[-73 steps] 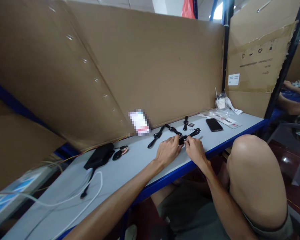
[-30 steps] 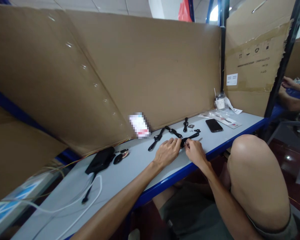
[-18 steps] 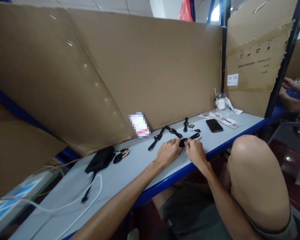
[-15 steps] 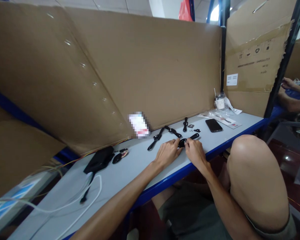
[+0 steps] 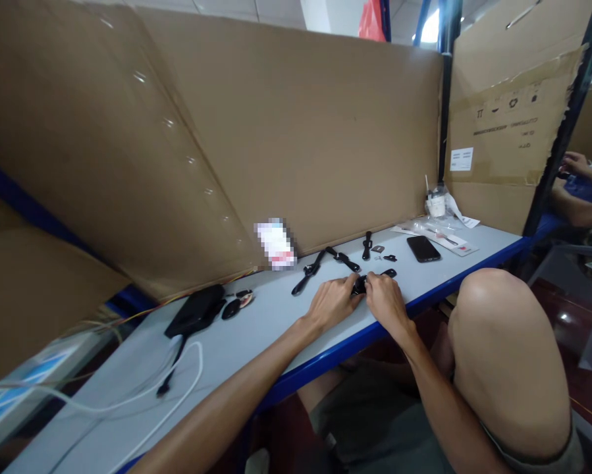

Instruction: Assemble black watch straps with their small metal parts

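Both hands meet over the table around a black tool with a paddle-shaped handle (image 5: pixel 389 272), which looks like a spokeshave. My left hand (image 5: pixel 334 301) is closed on its left part, fingers and thumb near its dark middle. On the other side, my right hand (image 5: pixel 384 295) is closed with its fingertips at the middle, and the handle sticks out beyond it. My fingers hide much of the tool. Similar black two-handled tools lie behind: one (image 5: pixel 309 272) at left, another (image 5: pixel 344 259) beside it, and a third (image 5: pixel 367 245). Near it are a small grey plate (image 5: pixel 377 249) and a small black part (image 5: pixel 390 258).
A black phone (image 5: pixel 423 249) and plastic packaging (image 5: pixel 436 234) lie at right, near a cup (image 5: pixel 436 204). A pixelated screen (image 5: pixel 276 245) leans on the cardboard wall (image 5: pixel 296 131). At left are a black box (image 5: pixel 195 311), sunglasses (image 5: pixel 231 308) and a white cable (image 5: pixel 199 362). My raised knee (image 5: pixel 508 342) is right.
Both hands keep their grip on the black tool, with only slight finger movement. The whole view has shifted slightly. Objects on the table stay in place.
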Demonstrator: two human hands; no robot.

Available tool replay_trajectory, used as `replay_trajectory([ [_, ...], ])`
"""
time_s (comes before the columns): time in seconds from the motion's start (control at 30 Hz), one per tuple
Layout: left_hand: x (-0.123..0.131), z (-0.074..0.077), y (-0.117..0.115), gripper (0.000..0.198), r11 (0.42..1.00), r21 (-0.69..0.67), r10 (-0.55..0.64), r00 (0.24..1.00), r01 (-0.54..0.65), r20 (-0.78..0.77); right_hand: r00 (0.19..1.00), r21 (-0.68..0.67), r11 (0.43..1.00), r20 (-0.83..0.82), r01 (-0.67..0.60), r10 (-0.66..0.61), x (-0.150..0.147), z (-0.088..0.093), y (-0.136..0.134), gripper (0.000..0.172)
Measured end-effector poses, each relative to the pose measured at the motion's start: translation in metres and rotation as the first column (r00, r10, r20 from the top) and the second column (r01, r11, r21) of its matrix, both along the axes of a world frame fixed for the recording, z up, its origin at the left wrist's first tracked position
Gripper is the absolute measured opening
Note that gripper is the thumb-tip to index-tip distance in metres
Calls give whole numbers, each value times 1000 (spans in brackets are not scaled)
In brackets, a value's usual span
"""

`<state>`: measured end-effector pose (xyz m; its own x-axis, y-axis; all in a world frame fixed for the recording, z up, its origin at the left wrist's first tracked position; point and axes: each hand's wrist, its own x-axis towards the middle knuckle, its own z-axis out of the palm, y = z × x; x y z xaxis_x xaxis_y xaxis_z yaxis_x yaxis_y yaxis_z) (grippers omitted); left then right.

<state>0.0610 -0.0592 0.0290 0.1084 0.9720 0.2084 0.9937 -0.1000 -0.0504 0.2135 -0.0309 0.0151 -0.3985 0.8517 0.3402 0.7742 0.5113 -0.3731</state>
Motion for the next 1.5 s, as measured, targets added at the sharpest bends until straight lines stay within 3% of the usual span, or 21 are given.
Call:
replay_trajectory([
  [0.27,-4,-2,2,39,1000,5,-7,1000,7,14,996,43,997,63,-63,60,-1,-1,8,35],
  [0.43,-14,-7,8,54,999,23,-50,993,48,103,988,54,989,67,-140,136,-1,0,20,35],
  [0.63,-24,-6,14,44,990,-2,-141,979,142,146,985,38,985,-18,-170,171,-2,1,34,21],
  [0.77,-28,-8,17,54,986,22,-166,963,165,211,985,2,985,-21,-174,174,-5,11,42,20],
  [0.93,-34,-12,25,41,982,31,-185,928,185,325,983,-52,982,28,-182,184,-10,25,46,17],
  [1.07,-38,-13,29,32,978,16,-198,912,206,358,979,-22,981,-78,-193,190,-12,14,54,14],
  [1.23,-39,-14,27,44,973,62,-230,920,222,317,940,-71,982,-309,-174,144,-14,-7,64,9],
  [1.5,-40,-12,26,33,976,50,-215,932,210,291,938,-64,988,-328,-139,111,-14,-8,58,12],
])
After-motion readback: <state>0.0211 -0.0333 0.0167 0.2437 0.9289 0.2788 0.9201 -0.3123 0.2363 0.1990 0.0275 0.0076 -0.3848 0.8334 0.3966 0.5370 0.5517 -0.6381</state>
